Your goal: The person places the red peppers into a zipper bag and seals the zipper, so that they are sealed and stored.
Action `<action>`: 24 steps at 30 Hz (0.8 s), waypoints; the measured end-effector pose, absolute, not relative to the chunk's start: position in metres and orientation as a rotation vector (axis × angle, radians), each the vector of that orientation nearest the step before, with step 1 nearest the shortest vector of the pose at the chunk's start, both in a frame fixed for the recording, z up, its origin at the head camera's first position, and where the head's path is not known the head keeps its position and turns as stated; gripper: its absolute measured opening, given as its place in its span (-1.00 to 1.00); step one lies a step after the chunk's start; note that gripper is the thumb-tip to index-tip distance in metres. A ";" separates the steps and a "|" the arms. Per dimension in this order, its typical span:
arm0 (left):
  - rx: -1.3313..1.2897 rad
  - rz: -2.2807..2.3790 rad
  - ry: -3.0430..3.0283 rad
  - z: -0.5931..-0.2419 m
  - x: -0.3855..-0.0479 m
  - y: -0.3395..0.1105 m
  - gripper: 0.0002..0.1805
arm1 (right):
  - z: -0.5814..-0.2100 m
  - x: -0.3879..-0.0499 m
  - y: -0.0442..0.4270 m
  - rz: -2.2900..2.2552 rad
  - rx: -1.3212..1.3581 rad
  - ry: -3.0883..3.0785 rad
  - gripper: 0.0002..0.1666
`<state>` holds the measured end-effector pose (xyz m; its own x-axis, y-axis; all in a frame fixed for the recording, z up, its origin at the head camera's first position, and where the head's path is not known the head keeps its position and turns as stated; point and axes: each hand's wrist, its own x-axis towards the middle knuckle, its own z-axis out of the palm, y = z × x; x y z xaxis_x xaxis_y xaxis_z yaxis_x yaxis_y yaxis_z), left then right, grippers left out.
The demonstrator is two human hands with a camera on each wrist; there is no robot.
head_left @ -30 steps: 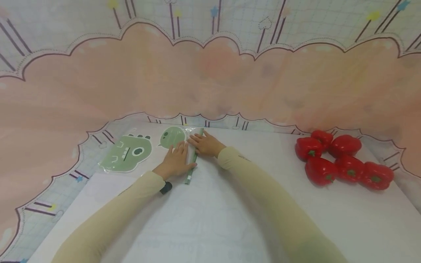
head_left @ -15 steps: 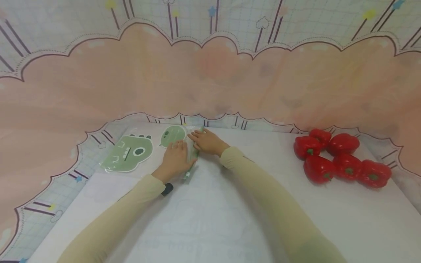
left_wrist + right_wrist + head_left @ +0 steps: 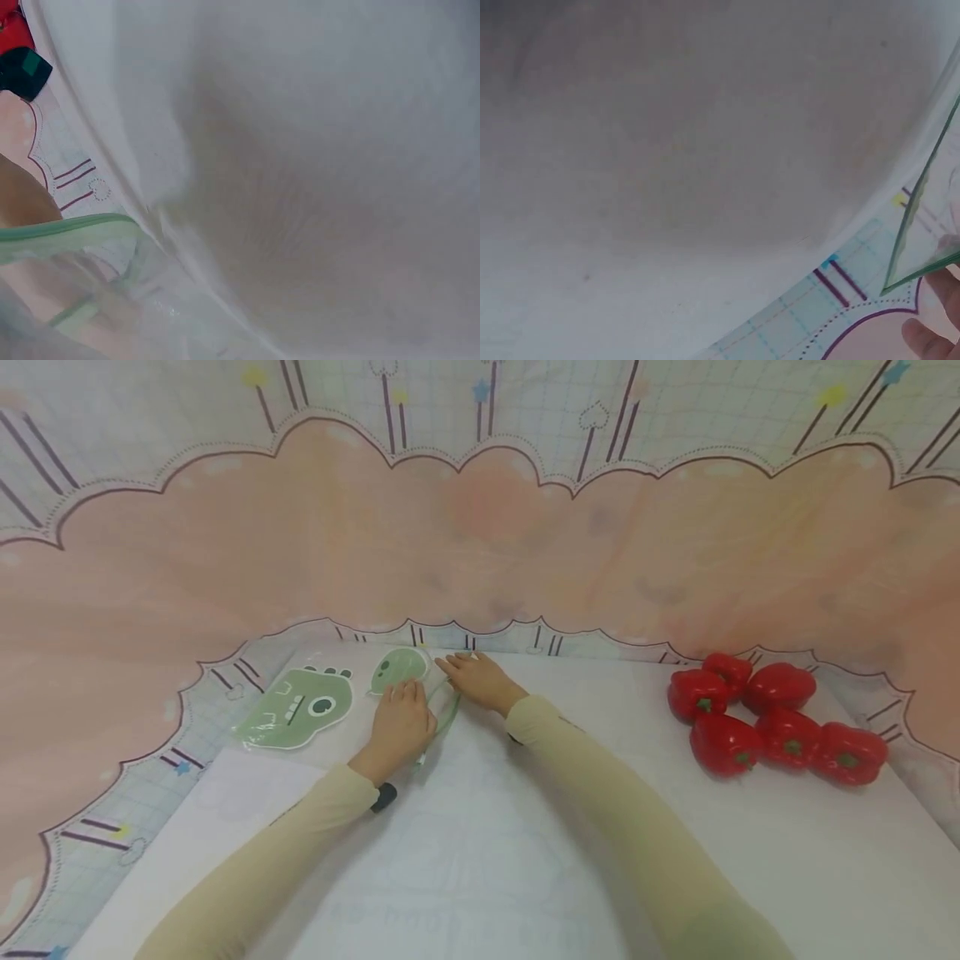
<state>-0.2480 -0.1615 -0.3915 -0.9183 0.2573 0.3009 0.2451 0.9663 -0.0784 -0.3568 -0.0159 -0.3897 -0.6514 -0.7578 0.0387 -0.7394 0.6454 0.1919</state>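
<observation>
With the clock laid flat on the table and me at six, the clear plastic bag with green cartoon prints (image 3: pixel 330 702) lies at about eleven o'clock near the far edge. A toothy green dinosaur head with one big eye (image 3: pixel 296 714) fills its left part, and a smaller rounded green shape (image 3: pixel 399 669) sits toward one o'clock from that. The bag's green-edged mouth (image 3: pixel 67 226) faces three o'clock, its two edges parted into a narrow gap.

My left hand (image 3: pixel 401 727) is at eleven, touching the bag beside that mouth, fingers reaching toward twelve. My right hand (image 3: pixel 480 681) is at twelve, its fingers at the mouth's far end. The hands are apart but near each other; I cannot tell whether either one pinches the plastic. The right wrist view shows my fingers at the green edge, partly behind clear film.

A small black rounded object (image 3: pixel 384 797) shows under my left wrist. Pale yellow-green fabric sleeves (image 3: pixel 622 793) cover both my arms. At two o'clock six glossy red bell peppers with green stems (image 3: pixel 787 739) sit clustered on the white tabletop (image 3: pixel 480 860). Beyond it hangs a peach cloth with dark scalloped outlines (image 3: pixel 450 552).
</observation>
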 end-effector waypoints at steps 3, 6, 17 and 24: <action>-0.382 0.050 -2.795 -0.390 -0.244 -0.161 -0.45 | -0.391 -0.360 -0.014 -0.249 1.207 -2.770 -0.46; -0.390 0.064 -2.835 -0.387 -0.241 -0.160 -0.42 | -0.390 -0.362 -0.012 -0.183 1.216 -2.750 -0.50; -0.725 0.184 -2.675 -0.357 -0.247 -0.169 -0.52 | -0.384 -0.358 -0.009 -0.072 1.283 -2.596 -0.55; -1.068 0.248 -2.359 -0.346 -0.263 -0.179 -0.71 | -0.378 -0.354 -0.004 -0.008 1.296 -2.578 -0.56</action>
<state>-0.2631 -0.1787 -0.3463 -0.5443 0.7407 0.3938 0.6424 0.6700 -0.3722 -0.3544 -0.0036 -0.3778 -0.5707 -0.7900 0.2239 -0.7886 0.6033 0.1187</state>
